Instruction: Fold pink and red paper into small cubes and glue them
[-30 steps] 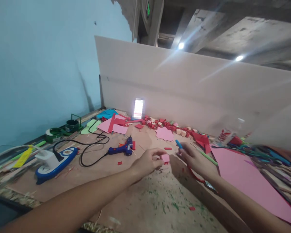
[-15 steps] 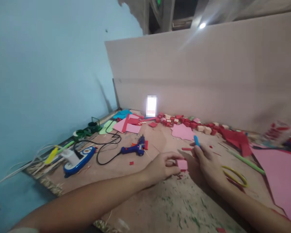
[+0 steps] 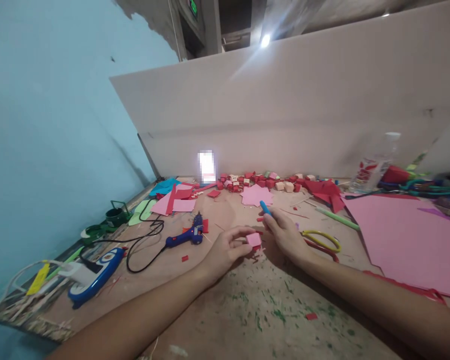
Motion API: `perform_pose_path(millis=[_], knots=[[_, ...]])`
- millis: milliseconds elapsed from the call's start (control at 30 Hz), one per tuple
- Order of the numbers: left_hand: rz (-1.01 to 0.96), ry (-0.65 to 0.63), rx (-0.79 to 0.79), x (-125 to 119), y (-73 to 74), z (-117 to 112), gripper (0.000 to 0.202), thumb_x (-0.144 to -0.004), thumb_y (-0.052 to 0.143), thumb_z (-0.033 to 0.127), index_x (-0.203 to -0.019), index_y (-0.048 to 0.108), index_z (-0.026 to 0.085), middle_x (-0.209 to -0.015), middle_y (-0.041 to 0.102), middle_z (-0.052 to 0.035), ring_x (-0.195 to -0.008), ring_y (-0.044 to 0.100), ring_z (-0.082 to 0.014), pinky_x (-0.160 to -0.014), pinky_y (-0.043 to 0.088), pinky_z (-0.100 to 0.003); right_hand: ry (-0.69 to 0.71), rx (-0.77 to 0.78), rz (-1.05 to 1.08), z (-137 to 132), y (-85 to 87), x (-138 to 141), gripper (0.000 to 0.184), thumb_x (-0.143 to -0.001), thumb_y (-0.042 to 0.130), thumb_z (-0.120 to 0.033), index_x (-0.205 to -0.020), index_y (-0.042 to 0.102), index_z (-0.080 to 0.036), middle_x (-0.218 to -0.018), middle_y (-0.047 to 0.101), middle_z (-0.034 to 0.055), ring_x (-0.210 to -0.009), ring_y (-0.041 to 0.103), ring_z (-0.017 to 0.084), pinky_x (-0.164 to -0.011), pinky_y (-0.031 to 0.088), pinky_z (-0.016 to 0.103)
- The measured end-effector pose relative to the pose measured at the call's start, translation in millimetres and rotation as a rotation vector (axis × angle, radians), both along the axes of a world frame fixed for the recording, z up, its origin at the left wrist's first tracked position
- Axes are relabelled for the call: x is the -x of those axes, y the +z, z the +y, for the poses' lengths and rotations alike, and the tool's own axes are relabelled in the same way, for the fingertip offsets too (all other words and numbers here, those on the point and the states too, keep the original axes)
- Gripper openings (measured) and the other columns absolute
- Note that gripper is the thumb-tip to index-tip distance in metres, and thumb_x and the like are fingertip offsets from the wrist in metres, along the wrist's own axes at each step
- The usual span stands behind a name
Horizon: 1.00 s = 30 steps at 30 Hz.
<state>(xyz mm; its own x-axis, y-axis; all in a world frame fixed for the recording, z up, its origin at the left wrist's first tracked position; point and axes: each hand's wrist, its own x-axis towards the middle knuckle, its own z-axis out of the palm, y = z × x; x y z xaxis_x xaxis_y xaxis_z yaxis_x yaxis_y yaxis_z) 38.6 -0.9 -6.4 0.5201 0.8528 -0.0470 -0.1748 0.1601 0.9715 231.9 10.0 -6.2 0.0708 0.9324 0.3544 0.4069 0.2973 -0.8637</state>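
Note:
My left hand (image 3: 225, 247) pinches a small pink foam square (image 3: 254, 240) just above the wooden tabletop (image 3: 255, 305). My right hand (image 3: 285, 235) is closed round a blue tool (image 3: 265, 207) whose tip sticks up past the fingers, right beside the pink square. Both hands meet near the middle of the table. Tiny red scraps lie under them.
A blue glue gun (image 3: 185, 235) with black cord lies to the left, near a blue power strip (image 3: 92, 280). Yellow-handled scissors (image 3: 320, 239) sit right of my hands. A big pink sheet (image 3: 408, 240), a clear bottle (image 3: 373, 165), red and tan cubes (image 3: 277, 182) and a lit phone (image 3: 206, 167) line the back.
The view has swung and the hands sit a little farther left in it. Both hands keep their hold on the pink square and the blue tool.

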Motion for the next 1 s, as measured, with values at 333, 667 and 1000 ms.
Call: perform_pose_path(millis=[333, 667, 1000], knots=[[-0.012, -0.011, -0.024, 2.4, 0.0, -0.2, 0.048, -0.07, 0.084, 0.033, -0.114, 0.073, 0.016, -0.086, 0.071, -0.0046, -0.072, 0.067, -0.0174, -0.072, 0.05, -0.03, 0.045, 0.075, 0.07, 0.5, -4.9, -0.2, 0.023, -0.088, 0.057, -0.043, -0.083, 0.062, -0.021, -0.074, 0.06, 0.0016, -0.073, 0.058, 0.021, -0.068, 0.047, 0.032], [0.021, -0.001, -0.015, 2.6, 1.1, -0.1, 0.046, -0.075, 0.079, 0.03, -0.119, 0.076, 0.016, -0.081, 0.072, -0.0038, -0.073, 0.066, -0.0169, -0.075, 0.049, -0.029, 0.119, 0.126, 0.09, 4.3, -3.2, -0.5, 0.026, -0.09, 0.055, -0.042, -0.091, 0.065, -0.019, -0.068, 0.056, -0.0012, -0.066, 0.054, 0.018, -0.063, 0.044, 0.03], [0.004, -0.049, 0.035, 2.5, 1.6, -1.7, 0.054, -0.074, 0.081, 0.037, -0.122, 0.071, 0.014, -0.084, 0.074, -0.0064, -0.077, 0.072, -0.0222, -0.074, 0.054, -0.033, 0.149, 0.123, 0.077, 2.1, 0.6, -2.7, 0.029, -0.097, 0.05, -0.047, -0.09, 0.059, -0.021, -0.062, 0.046, -0.0053, -0.059, 0.044, 0.015, -0.057, 0.037, 0.027]])
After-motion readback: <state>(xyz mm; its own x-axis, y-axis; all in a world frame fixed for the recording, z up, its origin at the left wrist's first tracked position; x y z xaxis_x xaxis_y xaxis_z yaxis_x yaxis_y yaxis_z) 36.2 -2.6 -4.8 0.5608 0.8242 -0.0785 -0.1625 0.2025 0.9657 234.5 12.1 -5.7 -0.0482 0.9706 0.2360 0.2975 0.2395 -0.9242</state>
